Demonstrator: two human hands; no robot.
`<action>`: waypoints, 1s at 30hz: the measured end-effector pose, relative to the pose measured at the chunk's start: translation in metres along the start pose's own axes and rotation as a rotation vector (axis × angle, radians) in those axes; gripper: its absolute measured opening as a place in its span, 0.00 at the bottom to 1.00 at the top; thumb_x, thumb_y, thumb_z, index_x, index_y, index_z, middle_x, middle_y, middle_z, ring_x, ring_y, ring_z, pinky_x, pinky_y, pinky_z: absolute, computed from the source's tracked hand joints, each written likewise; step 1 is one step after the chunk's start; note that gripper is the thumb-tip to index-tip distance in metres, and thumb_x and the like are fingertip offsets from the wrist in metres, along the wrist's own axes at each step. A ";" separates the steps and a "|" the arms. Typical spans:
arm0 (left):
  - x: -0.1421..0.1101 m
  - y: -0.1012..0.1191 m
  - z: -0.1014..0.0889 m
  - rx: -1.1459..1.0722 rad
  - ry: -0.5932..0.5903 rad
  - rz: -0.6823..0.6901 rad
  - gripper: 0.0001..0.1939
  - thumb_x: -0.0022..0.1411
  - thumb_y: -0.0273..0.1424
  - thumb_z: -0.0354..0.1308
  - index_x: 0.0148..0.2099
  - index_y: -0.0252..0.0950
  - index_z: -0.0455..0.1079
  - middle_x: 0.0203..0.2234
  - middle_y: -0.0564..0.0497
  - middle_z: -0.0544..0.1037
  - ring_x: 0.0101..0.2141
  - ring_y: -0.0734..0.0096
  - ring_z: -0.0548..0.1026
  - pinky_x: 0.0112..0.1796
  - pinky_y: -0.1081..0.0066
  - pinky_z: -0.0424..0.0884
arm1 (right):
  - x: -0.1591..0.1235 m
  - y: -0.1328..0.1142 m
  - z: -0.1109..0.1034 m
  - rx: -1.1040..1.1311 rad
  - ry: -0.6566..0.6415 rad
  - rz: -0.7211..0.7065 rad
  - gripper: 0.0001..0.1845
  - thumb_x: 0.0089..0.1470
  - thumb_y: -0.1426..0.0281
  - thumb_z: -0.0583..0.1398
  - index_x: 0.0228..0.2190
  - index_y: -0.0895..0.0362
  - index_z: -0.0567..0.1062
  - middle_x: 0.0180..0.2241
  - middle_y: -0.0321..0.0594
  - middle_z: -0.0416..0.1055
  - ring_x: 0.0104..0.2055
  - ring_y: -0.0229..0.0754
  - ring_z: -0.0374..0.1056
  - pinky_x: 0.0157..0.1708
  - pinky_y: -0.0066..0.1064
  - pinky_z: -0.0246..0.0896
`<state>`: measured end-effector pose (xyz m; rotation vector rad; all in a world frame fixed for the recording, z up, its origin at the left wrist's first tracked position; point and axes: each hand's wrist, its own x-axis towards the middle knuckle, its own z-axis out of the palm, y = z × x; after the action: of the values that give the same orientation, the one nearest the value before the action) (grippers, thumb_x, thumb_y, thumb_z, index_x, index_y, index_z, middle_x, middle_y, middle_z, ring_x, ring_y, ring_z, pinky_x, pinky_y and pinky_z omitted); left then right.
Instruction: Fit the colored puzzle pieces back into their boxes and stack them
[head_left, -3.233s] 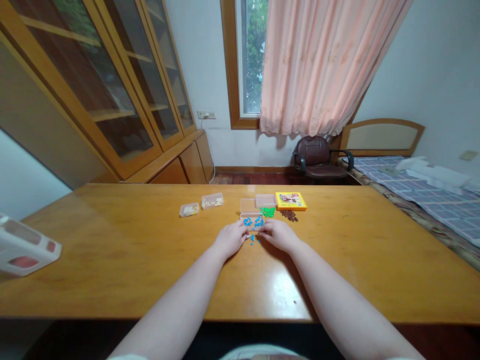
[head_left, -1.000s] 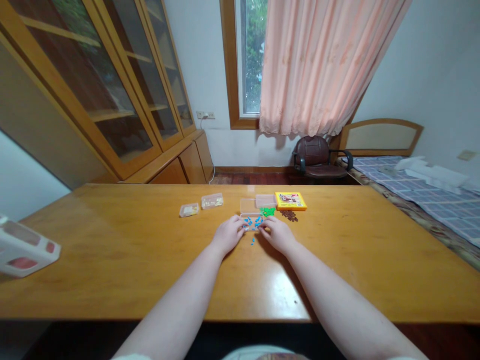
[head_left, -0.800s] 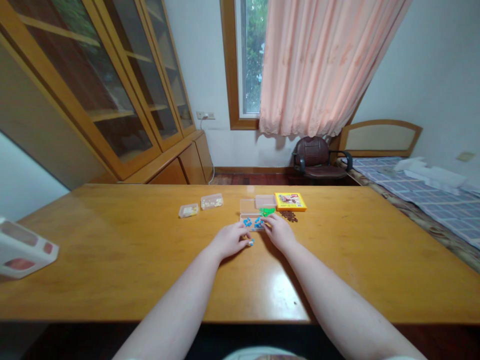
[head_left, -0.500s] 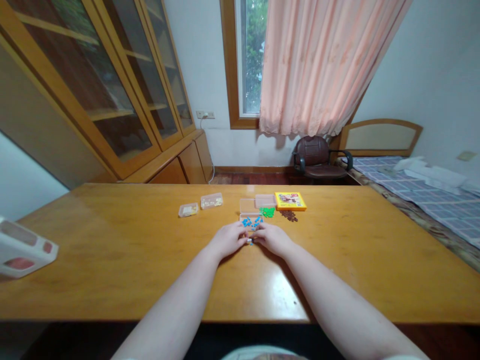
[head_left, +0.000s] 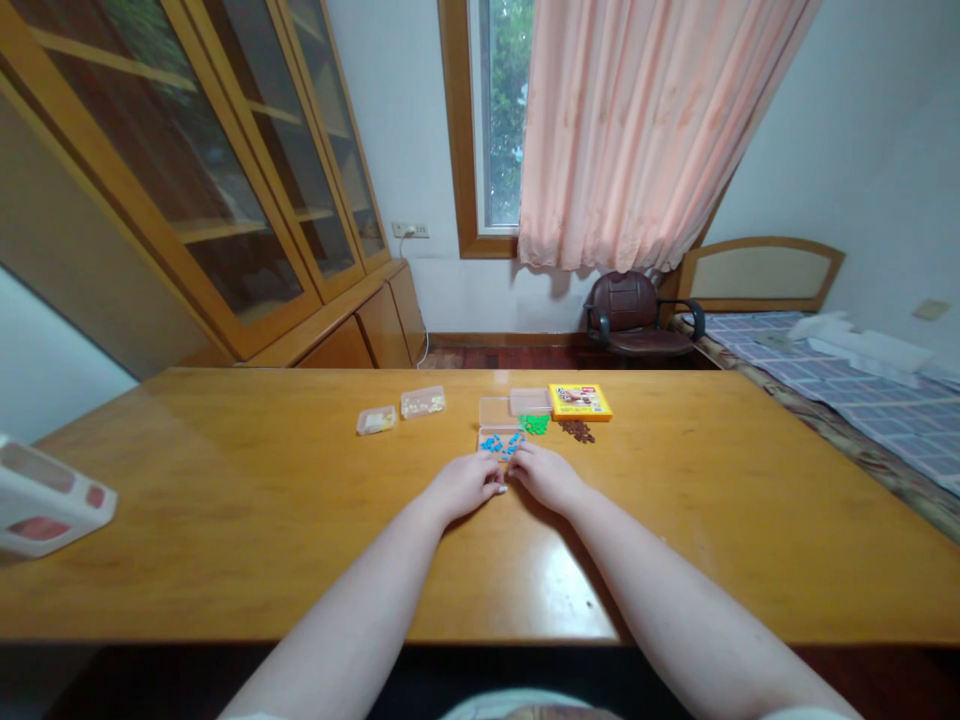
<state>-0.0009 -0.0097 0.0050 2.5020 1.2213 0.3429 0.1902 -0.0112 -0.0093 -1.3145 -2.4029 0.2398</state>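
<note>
My left hand (head_left: 466,483) is at the near edge of an open clear plastic box (head_left: 495,411), its fingers curled and closed together. Whatever sits between its fingertips is too small to make out. Close beside it, on the right, my right hand (head_left: 549,474) also has its fingers bent and pressed together at the box's near edge. What it holds, if anything, is hidden. Small blue pieces (head_left: 491,443) lie scattered inside the box, just beyond both hands. Bright green pieces (head_left: 535,425) and a heap of brown pieces (head_left: 577,431) lie farther right.
A yellow box (head_left: 580,401) and another clear plastic box (head_left: 529,402) stand behind the coloured pieces. Two clear boxes with pale pieces, one nearer (head_left: 376,421) and one farther (head_left: 423,402), are at the left. A white plastic object (head_left: 56,500) stands at the table's left edge.
My left hand has shifted slightly toward me and to the right. A small blue piece that showed below the fingertips is out of sight now. My right hand has barely moved.
</note>
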 end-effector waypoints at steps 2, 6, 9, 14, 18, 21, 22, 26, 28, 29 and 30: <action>0.000 -0.001 0.001 0.001 0.001 0.003 0.06 0.59 0.34 0.57 0.35 0.38 0.71 0.35 0.51 0.74 0.35 0.71 0.71 0.36 0.74 0.65 | 0.001 0.004 0.000 0.072 0.127 0.022 0.07 0.58 0.71 0.56 0.34 0.57 0.74 0.37 0.41 0.70 0.39 0.40 0.67 0.40 0.28 0.60; -0.001 -0.002 -0.001 -0.020 -0.001 0.002 0.05 0.59 0.33 0.57 0.34 0.36 0.71 0.34 0.51 0.73 0.33 0.72 0.71 0.35 0.74 0.65 | 0.002 0.015 0.000 0.192 0.351 0.094 0.09 0.59 0.70 0.54 0.36 0.57 0.74 0.37 0.42 0.70 0.40 0.40 0.66 0.42 0.30 0.61; 0.000 -0.003 -0.005 -0.063 0.076 0.028 0.05 0.59 0.31 0.56 0.35 0.36 0.70 0.35 0.51 0.73 0.35 0.71 0.71 0.36 0.73 0.66 | 0.004 0.022 0.002 0.239 0.378 0.125 0.09 0.59 0.68 0.55 0.36 0.56 0.75 0.36 0.42 0.71 0.40 0.41 0.67 0.42 0.32 0.62; 0.010 -0.009 -0.004 -0.132 0.374 -0.031 0.07 0.61 0.31 0.53 0.37 0.36 0.71 0.34 0.50 0.72 0.38 0.70 0.70 0.41 0.70 0.67 | 0.004 0.027 0.001 0.302 0.436 0.150 0.10 0.58 0.67 0.55 0.35 0.57 0.76 0.36 0.42 0.72 0.40 0.42 0.67 0.42 0.33 0.62; 0.017 -0.019 0.002 -0.126 0.485 -0.127 0.11 0.63 0.32 0.50 0.40 0.37 0.73 0.35 0.49 0.73 0.39 0.69 0.72 0.44 0.68 0.67 | 0.004 0.025 0.000 0.303 0.440 0.182 0.10 0.57 0.67 0.55 0.34 0.57 0.75 0.35 0.42 0.72 0.38 0.42 0.67 0.41 0.34 0.63; 0.018 -0.023 0.005 -0.072 0.486 -0.192 0.16 0.62 0.34 0.52 0.52 0.38 0.68 0.43 0.47 0.72 0.45 0.66 0.70 0.49 0.65 0.66 | 0.005 0.024 0.002 0.311 0.447 0.224 0.11 0.56 0.67 0.55 0.36 0.58 0.75 0.36 0.43 0.71 0.39 0.43 0.68 0.42 0.36 0.63; 0.017 -0.024 0.006 -0.056 0.484 -0.211 0.23 0.60 0.36 0.54 0.58 0.38 0.63 0.49 0.45 0.69 0.50 0.63 0.68 0.52 0.62 0.64 | 0.005 0.024 0.003 0.316 0.440 0.234 0.12 0.56 0.66 0.56 0.39 0.58 0.74 0.37 0.44 0.71 0.40 0.44 0.68 0.43 0.37 0.63; 0.020 -0.028 0.015 -0.096 0.369 -0.253 0.59 0.47 0.43 0.66 0.68 0.37 0.30 0.65 0.38 0.42 0.63 0.49 0.45 0.60 0.51 0.49 | 0.008 0.026 0.009 0.319 0.371 0.202 0.39 0.46 0.61 0.65 0.56 0.60 0.61 0.53 0.53 0.64 0.55 0.52 0.60 0.54 0.44 0.55; 0.022 -0.031 0.020 -0.180 0.321 -0.251 0.65 0.44 0.45 0.67 0.67 0.38 0.22 0.65 0.36 0.36 0.64 0.47 0.41 0.60 0.48 0.45 | 0.009 0.028 0.013 0.319 0.329 0.183 0.55 0.38 0.58 0.69 0.61 0.60 0.50 0.60 0.57 0.53 0.62 0.55 0.49 0.59 0.47 0.47; 0.023 -0.033 0.023 -0.235 0.318 -0.238 0.66 0.44 0.45 0.67 0.67 0.38 0.19 0.65 0.35 0.36 0.64 0.46 0.41 0.60 0.47 0.45 | 0.010 0.028 0.015 0.326 0.309 0.179 0.60 0.35 0.57 0.70 0.63 0.59 0.46 0.62 0.57 0.49 0.64 0.56 0.45 0.60 0.48 0.44; 0.025 -0.035 0.025 -0.295 0.324 -0.220 0.67 0.44 0.44 0.68 0.66 0.38 0.18 0.65 0.34 0.36 0.64 0.47 0.42 0.60 0.48 0.46 | 0.011 0.029 0.016 0.339 0.291 0.174 0.64 0.34 0.56 0.70 0.63 0.58 0.43 0.63 0.57 0.45 0.65 0.56 0.42 0.61 0.48 0.43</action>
<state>-0.0024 0.0254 -0.0301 2.0920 1.4312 0.8293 0.2010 0.0142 -0.0307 -1.2978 -1.9111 0.4491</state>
